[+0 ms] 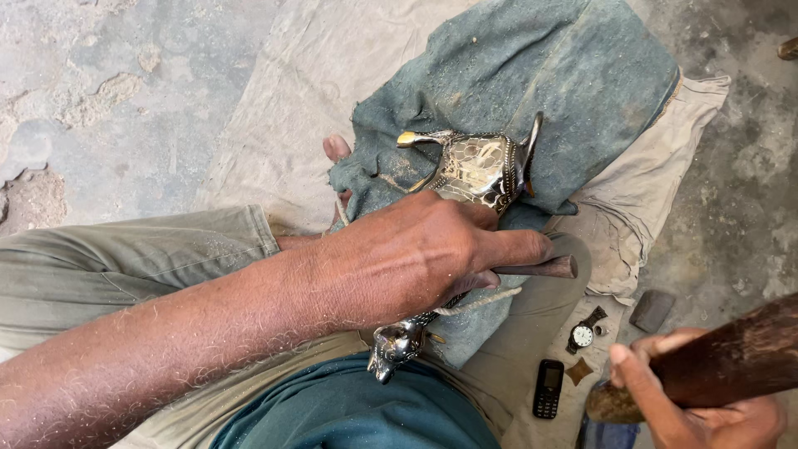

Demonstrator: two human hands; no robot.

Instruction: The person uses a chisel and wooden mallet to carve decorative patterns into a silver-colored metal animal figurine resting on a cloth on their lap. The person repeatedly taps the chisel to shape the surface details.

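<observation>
An ornate silver metal pitcher [478,166] with a curved spout and handle lies on its side on a dusty blue-grey cloth [532,75] across my lap. My left hand [424,249] rests over the pitcher's lower body, closed around a thin dark metal tool [544,268] that points right. A rope [478,303] runs under that hand. The pitcher's silver base [397,345] sticks out below my wrist. My right hand [698,399], at the lower right, grips a thick brown wooden mallet [723,357] held away from the pitcher.
A beige cloth sheet [283,100] covers the rough concrete floor [91,83]. On it near my right knee lie a wristwatch [583,333], a small black phone [548,388], a dark stone block [652,309] and a small brown star-shaped piece [579,371].
</observation>
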